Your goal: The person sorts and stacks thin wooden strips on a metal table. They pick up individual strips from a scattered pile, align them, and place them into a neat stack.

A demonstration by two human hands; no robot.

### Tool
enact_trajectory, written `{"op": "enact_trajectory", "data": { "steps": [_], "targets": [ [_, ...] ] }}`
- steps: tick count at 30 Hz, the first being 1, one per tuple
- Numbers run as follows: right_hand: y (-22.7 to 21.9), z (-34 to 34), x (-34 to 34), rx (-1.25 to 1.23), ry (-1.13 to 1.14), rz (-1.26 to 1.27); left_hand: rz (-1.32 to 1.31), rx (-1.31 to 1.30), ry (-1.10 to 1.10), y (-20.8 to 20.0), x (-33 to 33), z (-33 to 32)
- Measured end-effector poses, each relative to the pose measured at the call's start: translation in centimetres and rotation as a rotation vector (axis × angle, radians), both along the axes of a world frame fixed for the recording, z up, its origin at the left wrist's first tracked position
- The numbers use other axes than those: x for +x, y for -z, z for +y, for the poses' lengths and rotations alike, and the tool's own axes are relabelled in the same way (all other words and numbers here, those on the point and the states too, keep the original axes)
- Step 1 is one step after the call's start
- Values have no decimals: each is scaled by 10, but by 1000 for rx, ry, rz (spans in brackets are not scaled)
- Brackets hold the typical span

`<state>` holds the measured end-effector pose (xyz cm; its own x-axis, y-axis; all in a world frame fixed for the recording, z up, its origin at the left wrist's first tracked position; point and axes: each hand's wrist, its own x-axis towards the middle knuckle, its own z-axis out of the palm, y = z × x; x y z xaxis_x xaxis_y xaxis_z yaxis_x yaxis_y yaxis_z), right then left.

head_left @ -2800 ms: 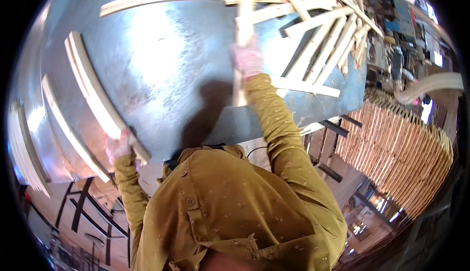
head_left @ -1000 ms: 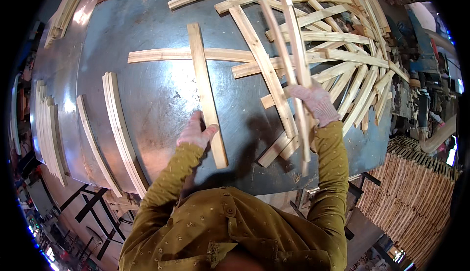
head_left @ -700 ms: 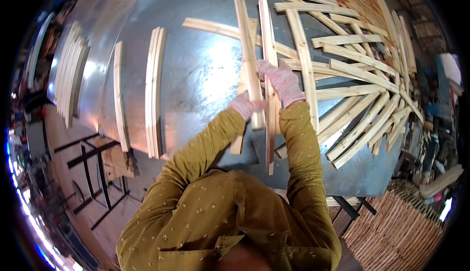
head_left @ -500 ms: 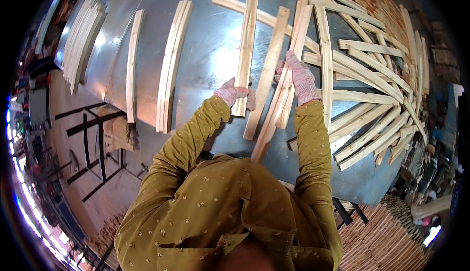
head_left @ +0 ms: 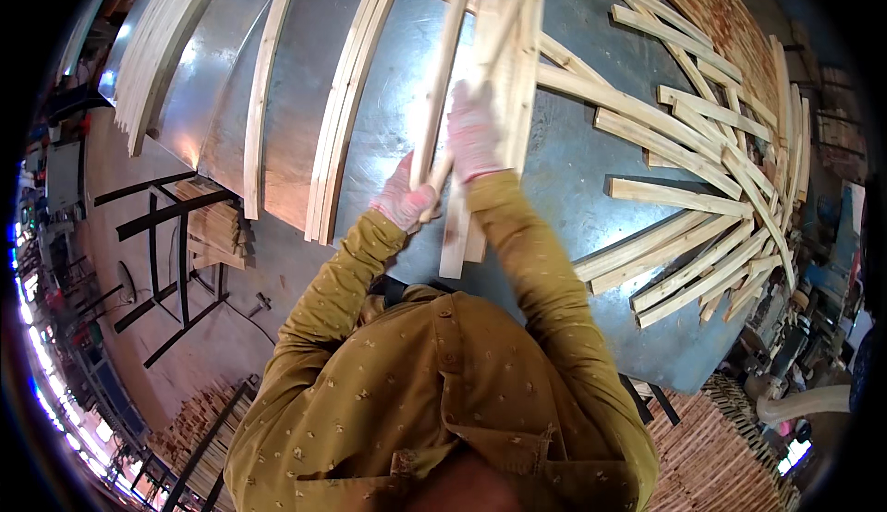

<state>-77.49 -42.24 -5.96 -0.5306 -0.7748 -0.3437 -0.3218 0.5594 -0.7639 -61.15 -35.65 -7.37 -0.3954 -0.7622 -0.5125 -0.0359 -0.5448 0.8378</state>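
Observation:
My left hand [head_left: 405, 196], in a pinkish knit glove, is closed round the near end of a pale wooden strip [head_left: 441, 68]. My right hand [head_left: 476, 133], gloved alike and smeared by motion, grips a second wooden strip [head_left: 511, 18]. That one slants up to the right, and its near end reaches the fingers of my left hand. Beneath my right hand and forearm, several wooden strips [head_left: 525, 96] lie side by side on the metal table [head_left: 573, 165]. Part of them is hidden by the hand and sleeve.
Left of my hands lie a small group of strips [head_left: 351, 110], a single strip [head_left: 267, 105] and a larger stack [head_left: 166, 50]. A loose, crisscrossed pile of strips [head_left: 730, 142] covers the table's right side. A black metal frame [head_left: 181, 262] stands on the floor at left.
My right hand has moved left toward my left hand, bringing a strip with it. The strip in my left hand has tilted and shifted left. Several strips now lie together under my right hand.

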Motion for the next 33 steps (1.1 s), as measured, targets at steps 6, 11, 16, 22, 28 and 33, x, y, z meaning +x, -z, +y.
{"op": "enact_trajectory", "data": {
  "steps": [6,11,16,22,28,33],
  "targets": [
    [46,42,20,-170,-544,559,-496,-104,-8,1,39,14],
    [60,45,26,-80,-580,747,-1144,-776,83,-35,104,10],
    [52,42,-31,-13,-446,938,-1188,-453,139,-19,97,8],
    [30,33,-56,196,-545,977,-1287,-446,85,-36,58,14],
    [2,64,68,-445,-363,-238,-1194,-847,-80,-15,59,56],
    [40,44,65,-296,-150,-553,-1217,-875,84,-34,71,40]
  ]
}}
